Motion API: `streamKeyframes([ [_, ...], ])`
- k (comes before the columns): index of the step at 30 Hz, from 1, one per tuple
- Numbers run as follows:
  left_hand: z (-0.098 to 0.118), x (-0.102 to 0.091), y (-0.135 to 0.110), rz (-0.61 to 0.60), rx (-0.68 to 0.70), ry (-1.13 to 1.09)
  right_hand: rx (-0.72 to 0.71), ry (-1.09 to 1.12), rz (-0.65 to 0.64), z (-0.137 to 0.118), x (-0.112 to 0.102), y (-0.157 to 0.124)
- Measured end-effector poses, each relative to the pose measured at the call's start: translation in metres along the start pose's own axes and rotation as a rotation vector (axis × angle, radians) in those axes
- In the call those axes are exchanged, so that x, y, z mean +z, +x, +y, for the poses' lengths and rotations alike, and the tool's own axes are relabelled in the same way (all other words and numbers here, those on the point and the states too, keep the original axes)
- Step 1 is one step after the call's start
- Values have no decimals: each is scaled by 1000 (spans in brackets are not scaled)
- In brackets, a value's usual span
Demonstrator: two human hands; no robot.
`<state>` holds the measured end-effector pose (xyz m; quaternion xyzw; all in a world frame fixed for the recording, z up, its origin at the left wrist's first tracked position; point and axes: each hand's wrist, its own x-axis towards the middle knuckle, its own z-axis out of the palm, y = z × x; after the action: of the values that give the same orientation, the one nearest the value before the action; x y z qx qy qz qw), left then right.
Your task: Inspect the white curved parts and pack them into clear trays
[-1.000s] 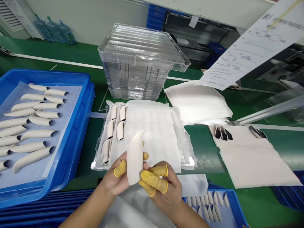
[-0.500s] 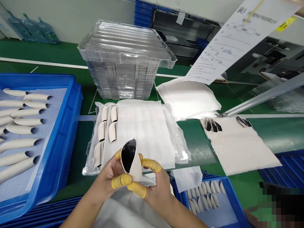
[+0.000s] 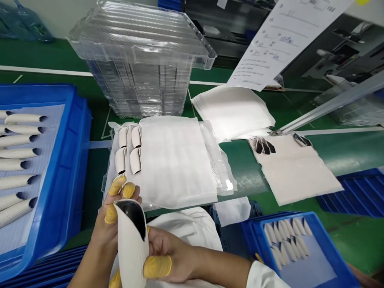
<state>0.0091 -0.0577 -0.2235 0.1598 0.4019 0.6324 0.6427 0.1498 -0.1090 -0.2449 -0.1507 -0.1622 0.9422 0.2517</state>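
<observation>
Both my hands hold one white horn-shaped shell (image 3: 132, 244) with a black inside, its open end turned up. My left hand (image 3: 111, 218), in yellow finger cots, grips its left side. My right hand (image 3: 168, 260) pinches its right side from below. Just beyond lies a clear plastic tray (image 3: 223, 180) with a white foam sheet (image 3: 177, 160) over it. A few white shells (image 3: 129, 148) show in its left pockets.
A blue bin (image 3: 67, 160) at left holds several white shells on a sheet. A stack of clear trays (image 3: 141, 60) stands behind. White sheets (image 3: 234, 112) and a cloth (image 3: 297, 172) with dark parts lie right. Another blue bin (image 3: 327, 248) of shells sits at lower right.
The shell was turned over so its black opening faces up, and both hands carried it down and left toward me. The view shifted left and down.
</observation>
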Motion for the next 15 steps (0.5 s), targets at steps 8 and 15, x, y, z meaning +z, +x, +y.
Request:
streamKeyframes([
  [8, -8, 8, -4, 189, -114, 240, 60, 190, -4, 6, 4, 8],
  [15, 46, -29, 34, 364, 81, 759, -221, -858, 296, -59, 40, -11],
])
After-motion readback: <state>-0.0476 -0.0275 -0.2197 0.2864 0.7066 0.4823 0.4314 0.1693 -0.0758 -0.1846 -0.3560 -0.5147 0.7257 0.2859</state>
